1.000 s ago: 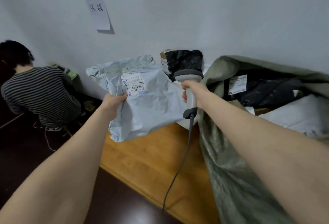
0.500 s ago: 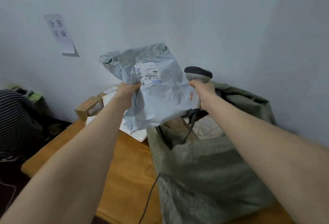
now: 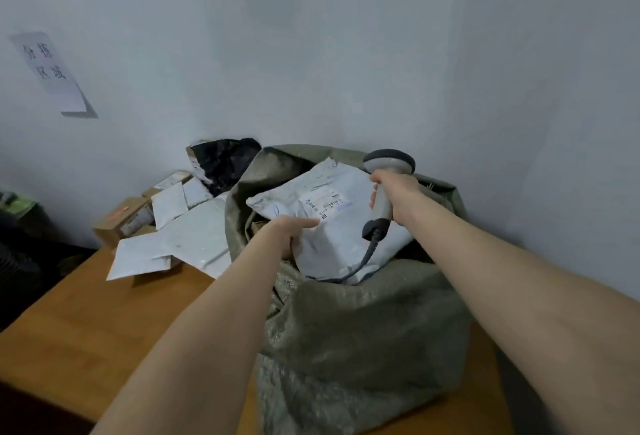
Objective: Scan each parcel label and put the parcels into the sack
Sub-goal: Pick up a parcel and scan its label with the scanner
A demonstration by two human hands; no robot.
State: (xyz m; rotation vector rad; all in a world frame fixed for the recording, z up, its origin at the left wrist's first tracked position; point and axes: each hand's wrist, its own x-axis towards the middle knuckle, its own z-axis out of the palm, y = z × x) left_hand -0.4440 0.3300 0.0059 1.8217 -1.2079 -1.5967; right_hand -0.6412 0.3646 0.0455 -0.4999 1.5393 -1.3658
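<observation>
Against the pale wall (image 3: 346, 54), the left hand (image 3: 287, 230) pinches the parcel (image 3: 341, 244) by its near-left edge in curled fingers (image 3: 309, 223), directly over the sack (image 3: 363, 324) mouth, while the right hand (image 3: 398, 196) grips the scanner (image 3: 389, 161).

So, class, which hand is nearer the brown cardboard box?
Left. The left hand grips the grey parcel right of the cardboard box; the right hand, holding the scanner, is farther right.

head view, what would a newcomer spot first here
The pale grey parcel, label up, lies in the mouth of the olive sack at centre, gripped by the left hand. Beside it the right hand holds a corded scanner. More parcels lie heaped on the wooden table to the left.
</observation>
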